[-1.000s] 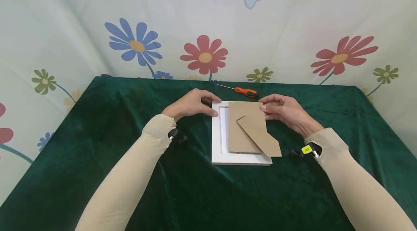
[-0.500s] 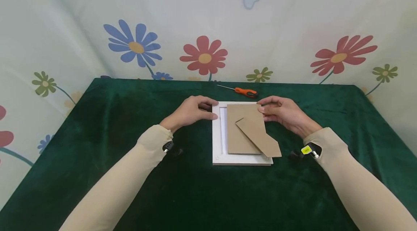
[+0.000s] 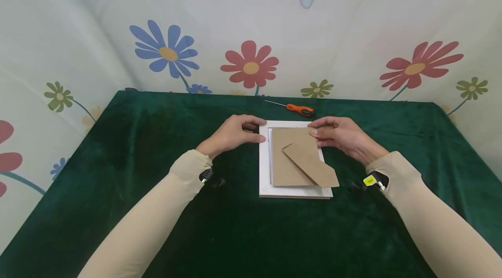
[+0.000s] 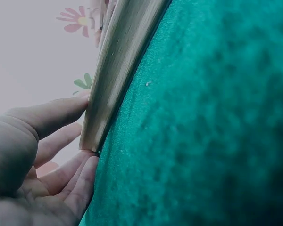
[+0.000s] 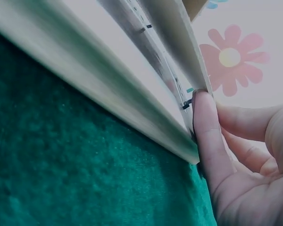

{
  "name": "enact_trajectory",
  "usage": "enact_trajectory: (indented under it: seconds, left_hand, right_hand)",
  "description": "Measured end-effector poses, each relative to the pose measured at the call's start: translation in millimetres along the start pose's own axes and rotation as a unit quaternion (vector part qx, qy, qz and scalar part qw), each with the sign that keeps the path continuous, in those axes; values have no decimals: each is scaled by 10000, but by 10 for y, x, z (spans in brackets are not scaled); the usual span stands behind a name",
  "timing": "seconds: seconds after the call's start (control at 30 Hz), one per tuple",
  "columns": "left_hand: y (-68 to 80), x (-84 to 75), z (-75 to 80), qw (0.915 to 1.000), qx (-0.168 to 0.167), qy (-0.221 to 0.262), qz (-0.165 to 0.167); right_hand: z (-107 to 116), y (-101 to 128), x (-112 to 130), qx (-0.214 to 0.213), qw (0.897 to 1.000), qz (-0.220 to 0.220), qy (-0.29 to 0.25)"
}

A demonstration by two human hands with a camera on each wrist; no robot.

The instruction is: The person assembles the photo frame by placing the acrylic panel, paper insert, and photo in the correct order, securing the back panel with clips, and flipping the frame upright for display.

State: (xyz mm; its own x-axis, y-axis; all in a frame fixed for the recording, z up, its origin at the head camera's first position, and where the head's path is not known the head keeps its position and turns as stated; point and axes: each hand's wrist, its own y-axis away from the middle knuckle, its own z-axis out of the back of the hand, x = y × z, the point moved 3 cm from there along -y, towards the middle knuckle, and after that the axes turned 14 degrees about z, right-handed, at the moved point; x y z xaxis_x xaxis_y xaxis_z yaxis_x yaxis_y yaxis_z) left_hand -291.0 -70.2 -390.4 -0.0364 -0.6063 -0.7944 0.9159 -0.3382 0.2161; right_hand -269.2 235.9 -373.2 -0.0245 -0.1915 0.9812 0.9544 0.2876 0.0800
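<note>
A white picture frame (image 3: 295, 192) lies face down on the green velvet cloth (image 3: 157, 138). A brown backing board (image 3: 288, 160) rests on the frame, with its stand flap (image 3: 311, 167) angled toward the near right corner. The left hand (image 3: 231, 134) touches the frame's far left corner, fingers lightly curled. The right hand (image 3: 341, 136) pinches the board's far right corner. An orange-handled screwdriver (image 3: 300, 109) lies beyond the frame, near the far table edge. A floral sheet (image 3: 251, 29) forms the backdrop.
</note>
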Motion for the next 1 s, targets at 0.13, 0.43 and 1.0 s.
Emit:
enact_trajectory:
  seconds: [0.13,0.43,1.0]
  left_hand:
    - [-6,-5,3,10000,-10,5,-8]
    - [7,-6,5,10000,-36,-2,36]
    - [0,2,-12,9999,-73,15,98]
  right_hand:
    - [-12,-6,29,2,9998,-24,174]
    - [-61,-8,116,86,9931,-3,1171]
    - [-172,-24,177,60,9762,195,2160]
